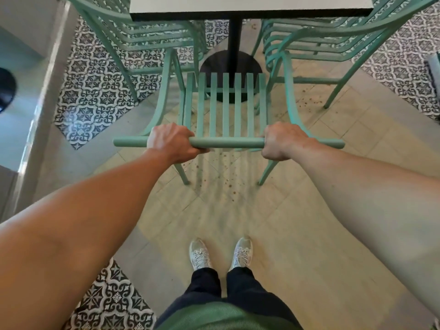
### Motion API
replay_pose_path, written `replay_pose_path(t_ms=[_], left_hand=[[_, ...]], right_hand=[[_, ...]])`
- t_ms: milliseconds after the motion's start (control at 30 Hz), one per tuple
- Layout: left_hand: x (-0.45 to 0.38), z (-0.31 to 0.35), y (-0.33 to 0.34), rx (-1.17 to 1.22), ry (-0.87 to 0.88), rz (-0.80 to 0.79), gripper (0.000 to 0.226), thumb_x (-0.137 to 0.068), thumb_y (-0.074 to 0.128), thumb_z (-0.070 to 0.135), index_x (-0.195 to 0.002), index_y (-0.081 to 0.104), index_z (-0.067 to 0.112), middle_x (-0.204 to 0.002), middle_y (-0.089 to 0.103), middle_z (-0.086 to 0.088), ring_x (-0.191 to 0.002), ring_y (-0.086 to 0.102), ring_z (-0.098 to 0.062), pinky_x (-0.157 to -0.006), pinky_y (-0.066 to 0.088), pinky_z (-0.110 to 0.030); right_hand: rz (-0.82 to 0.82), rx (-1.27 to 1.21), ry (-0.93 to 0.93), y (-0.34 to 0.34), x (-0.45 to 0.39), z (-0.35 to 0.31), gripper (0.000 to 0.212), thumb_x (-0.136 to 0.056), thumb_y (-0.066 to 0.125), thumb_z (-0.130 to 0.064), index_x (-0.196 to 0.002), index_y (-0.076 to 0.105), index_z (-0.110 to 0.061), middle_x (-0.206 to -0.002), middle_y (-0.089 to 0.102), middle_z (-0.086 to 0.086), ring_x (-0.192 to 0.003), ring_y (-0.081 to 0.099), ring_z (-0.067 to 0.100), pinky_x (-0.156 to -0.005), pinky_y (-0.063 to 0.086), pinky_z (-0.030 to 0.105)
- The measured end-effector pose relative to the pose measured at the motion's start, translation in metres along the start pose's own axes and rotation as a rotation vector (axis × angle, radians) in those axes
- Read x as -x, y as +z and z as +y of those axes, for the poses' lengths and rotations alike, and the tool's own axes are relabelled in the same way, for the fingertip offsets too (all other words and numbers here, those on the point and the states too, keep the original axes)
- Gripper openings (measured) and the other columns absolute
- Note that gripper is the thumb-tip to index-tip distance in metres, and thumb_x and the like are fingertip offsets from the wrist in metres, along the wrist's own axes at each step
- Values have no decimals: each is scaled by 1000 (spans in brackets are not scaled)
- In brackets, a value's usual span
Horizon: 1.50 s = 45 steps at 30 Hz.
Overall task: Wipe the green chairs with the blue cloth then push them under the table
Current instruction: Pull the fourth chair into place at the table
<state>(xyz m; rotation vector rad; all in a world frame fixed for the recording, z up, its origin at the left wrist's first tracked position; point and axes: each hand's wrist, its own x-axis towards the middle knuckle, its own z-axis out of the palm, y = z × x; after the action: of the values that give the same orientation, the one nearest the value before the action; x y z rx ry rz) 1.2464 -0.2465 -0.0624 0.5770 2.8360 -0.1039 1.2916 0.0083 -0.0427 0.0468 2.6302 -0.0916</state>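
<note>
A green slatted chair (225, 108) stands in front of me, facing the white table (250, 4). My left hand (172, 142) and my right hand (284, 141) both grip the round top rail of its backrest, one toward each end. Its seat front reaches the table's black round base (215, 65). Two other green chairs, one at the left (142, 36) and one at the right (316, 41), sit tucked under the table's sides. No blue cloth is visible.
Crumbs speckle the beige floor tiles (297, 222) under and right of the chair. Patterned black-and-white tiles (95, 91) border both sides. A grey wall or ledge (28, 103) runs along the left. My feet (221, 254) stand just behind the chair.
</note>
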Motion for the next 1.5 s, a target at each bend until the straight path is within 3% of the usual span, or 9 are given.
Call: replay_pose_path(t_ms=[733,900,1033,1200,1267,1333,1367,1433,1500], left_hand=[[-30,-22,-1,52,-34,-2,66,-73,47,85,-89,74,27,-60,53,6,-56,51,-11,-52,36,-24],[-72,-29,-14,63,14,37,69,-70,50,84,-95,75,25,-59,55,4,-54,51,-13,-47,33,-21],[-94,-25,-17,50,32,69,65,-73,52,82,-96,74,24,-62,55,3,-59,54,-16,-52,38,-24],[-96,-27,-14,26,28,96,66,-73,50,83,-95,73,26,-62,56,4,-58,55,-16,-53,39,-24],[-93,-25,-12,49,16,136,62,-74,51,82,-101,71,29,-74,63,5,-68,60,-16,-64,45,-28],[-87,-21,2,69,-11,236,67,-76,55,77,-119,63,27,-109,66,-1,-98,61,-22,-98,40,-44],[-81,-19,11,75,-49,307,74,-76,57,73,-131,56,24,-128,59,-6,-116,54,-27,-111,26,-52],[-56,-10,33,150,-128,407,89,-77,60,63,-150,35,19,-153,33,-15,-141,29,-34,-117,6,-58],[-21,2,58,256,-169,381,97,-82,56,57,-157,10,17,-162,3,-17,-149,2,-33,-117,-5,-58]], right_hand=[[3,67,-30,-18,-45,-4,9,-76,59,-24,-85,59,-24,-75,57,-1,-67,52,16,-58,41,30],[30,73,-1,-36,-76,1,15,-81,61,-28,-94,62,-22,-79,57,0,-72,54,17,-58,42,31],[30,56,45,-47,-91,10,24,-79,65,-30,-101,65,-23,-79,57,1,-79,57,22,-71,52,37],[38,81,52,-47,-93,10,25,-78,64,-33,-101,65,-24,-79,57,1,-77,57,22,-65,46,34],[27,108,60,-48,-93,9,26,-79,61,-33,-103,65,-25,-79,57,1,-76,56,21,-65,47,35],[77,129,84,-43,-90,8,33,-78,60,-33,-110,63,-25,-81,56,2,-78,55,23,-68,46,36],[166,115,114,-36,-88,7,40,-77,62,-32,-116,60,-25,-86,57,4,-84,55,26,-73,46,38],[434,24,206,-6,-79,5,73,-72,73,-30,-136,41,-16,-121,55,15,-113,49,38,-98,39,49],[589,-110,357,27,-63,-7,106,-68,78,-30,-149,13,-11,-154,22,24,-141,19,43,-114,14,59]])
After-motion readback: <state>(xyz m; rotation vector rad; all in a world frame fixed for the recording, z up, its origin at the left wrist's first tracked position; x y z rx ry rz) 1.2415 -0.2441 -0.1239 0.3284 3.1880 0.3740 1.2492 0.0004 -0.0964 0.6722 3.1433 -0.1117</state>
